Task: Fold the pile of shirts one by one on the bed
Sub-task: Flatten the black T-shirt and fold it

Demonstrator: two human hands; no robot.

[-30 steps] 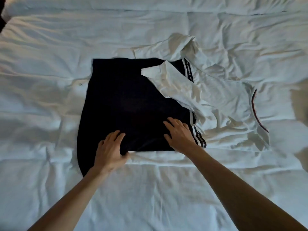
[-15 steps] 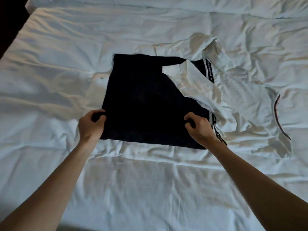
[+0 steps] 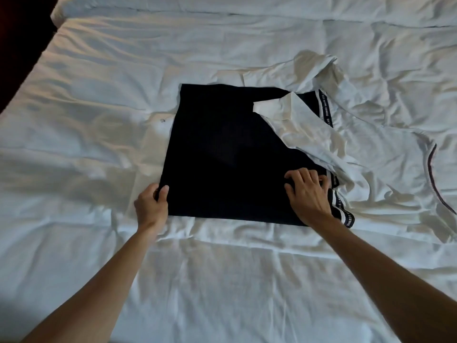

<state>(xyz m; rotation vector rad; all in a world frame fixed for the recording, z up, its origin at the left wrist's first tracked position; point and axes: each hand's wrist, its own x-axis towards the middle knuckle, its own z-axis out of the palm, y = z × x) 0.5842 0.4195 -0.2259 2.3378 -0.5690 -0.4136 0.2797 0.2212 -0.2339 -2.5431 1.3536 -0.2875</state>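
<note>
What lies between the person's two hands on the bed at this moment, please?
In the head view, only the flat dark shirt spans between the left hand, pinching its left edge, and the right hand at its right edge.

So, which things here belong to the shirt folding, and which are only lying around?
Part of the job:
- folded black cotton shirt, gripped at its left edge by the left hand, with the right hand on its right side
- crumpled white shirt, overlapping the black one
- wrinkled white bed sheet, the work surface

Lying about:
- long white pillow at the far edge
</note>
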